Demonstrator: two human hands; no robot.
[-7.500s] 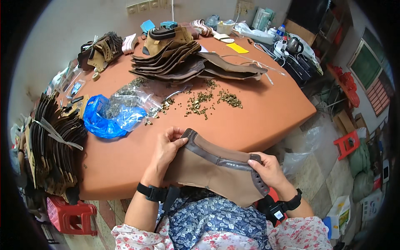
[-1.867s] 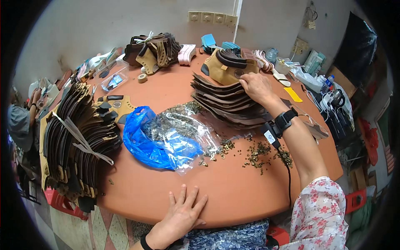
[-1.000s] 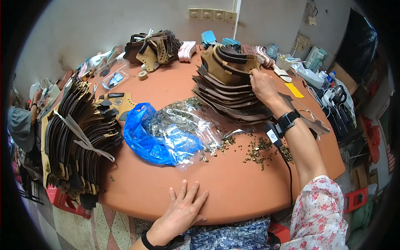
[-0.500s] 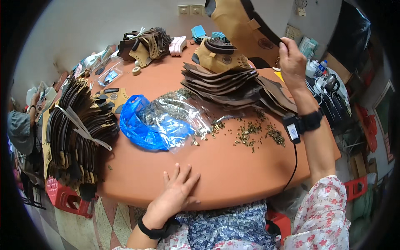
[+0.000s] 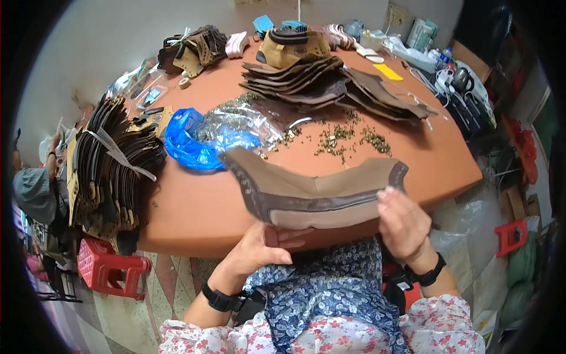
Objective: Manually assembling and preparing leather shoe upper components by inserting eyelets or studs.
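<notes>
A curved leather shoe-upper piece [image 5: 318,203], brown with a dark strip along its length, is held over the table's near edge. My right hand [image 5: 407,227] pinches its right end between thumb and fingers. Below its lower left edge is my left hand [image 5: 259,253], fingers stretched out beneath the piece and thumb apart. Whether those fingers touch the leather I cannot tell. Beyond the piece, small brass-coloured eyelets [image 5: 336,140] lie scattered on the table. A clear plastic bag [image 5: 236,121] of similar bits sits beside them, with a blue plastic bag [image 5: 186,147] around it.
A stack of brown leather pieces [image 5: 289,85] spreads across the table's far middle. At left stands a tied bundle of uppers [image 5: 106,171]; another tied bundle [image 5: 197,50] lies at the back. A red stool [image 5: 109,265] is at lower left. Another person's sleeve [image 5: 34,189] shows far left.
My right hand has brought the leather piece down from the upper right to in front of me. My left hand has risen off the table to the piece's lower edge. The view has shifted.
</notes>
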